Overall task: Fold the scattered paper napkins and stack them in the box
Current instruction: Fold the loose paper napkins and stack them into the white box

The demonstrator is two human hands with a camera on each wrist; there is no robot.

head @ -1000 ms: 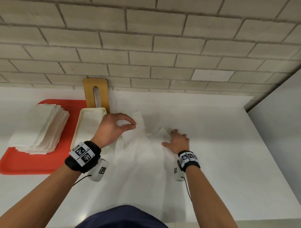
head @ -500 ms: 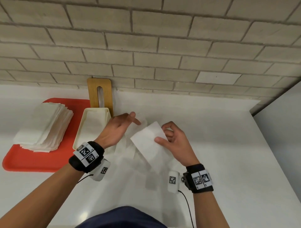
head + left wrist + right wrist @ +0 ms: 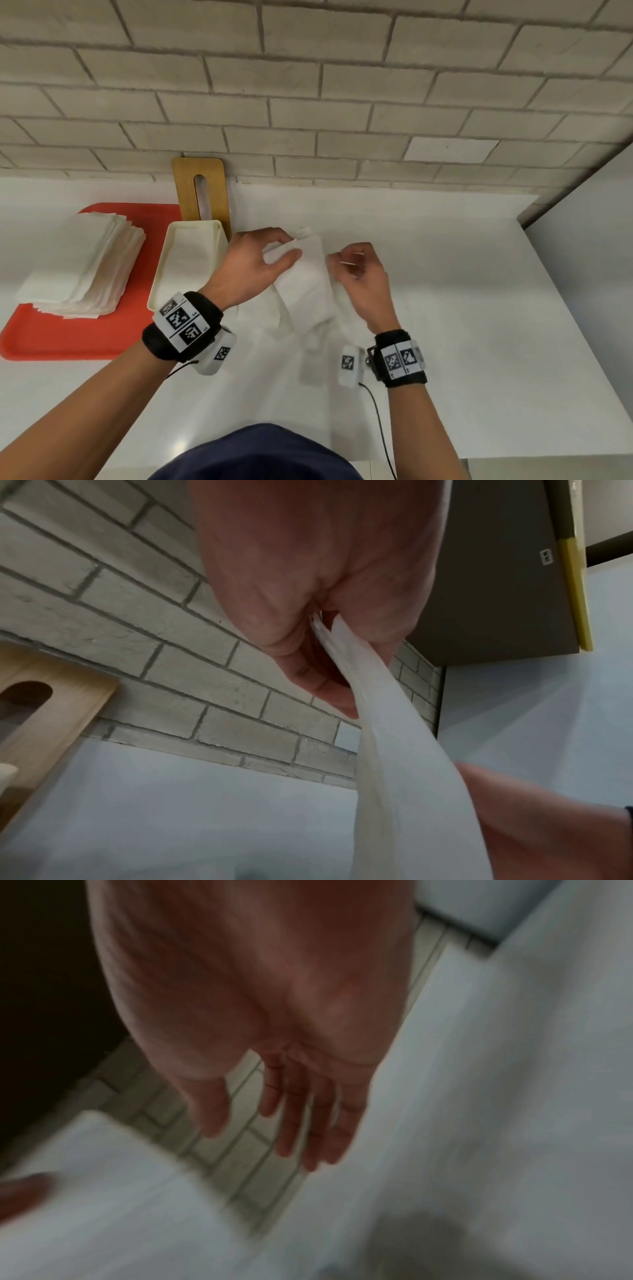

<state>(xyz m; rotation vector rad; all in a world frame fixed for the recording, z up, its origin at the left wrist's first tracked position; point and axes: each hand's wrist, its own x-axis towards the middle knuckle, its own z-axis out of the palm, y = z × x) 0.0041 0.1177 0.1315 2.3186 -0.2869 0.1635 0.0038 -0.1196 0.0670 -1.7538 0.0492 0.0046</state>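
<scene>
A folded white napkin [image 3: 305, 274] hangs above the counter, pinched at its top edge by my left hand [image 3: 289, 245]. The left wrist view shows the napkin [image 3: 394, 750] running down from between thumb and fingers. My right hand [image 3: 342, 260] hovers just right of the napkin; in the blurred right wrist view its fingers [image 3: 308, 1123] are stretched out with nothing between them. The cream box [image 3: 161, 274] stands left of my left hand, its floor pale. More thin white napkin sheets [image 3: 274, 342] lie flat on the counter under my hands, their edges hard to make out.
A red tray [image 3: 51, 339] at the left carries a tall stack of white napkins [image 3: 82, 263]. A wooden board with a slot [image 3: 186, 185] leans on the brick wall behind the box. A grey wall [image 3: 582, 274] bounds the white counter on the right.
Both hands lifted from the sheets on the counter. The right hand raised a folded napkin, the left hand took hold of its top, and the right hand let go.
</scene>
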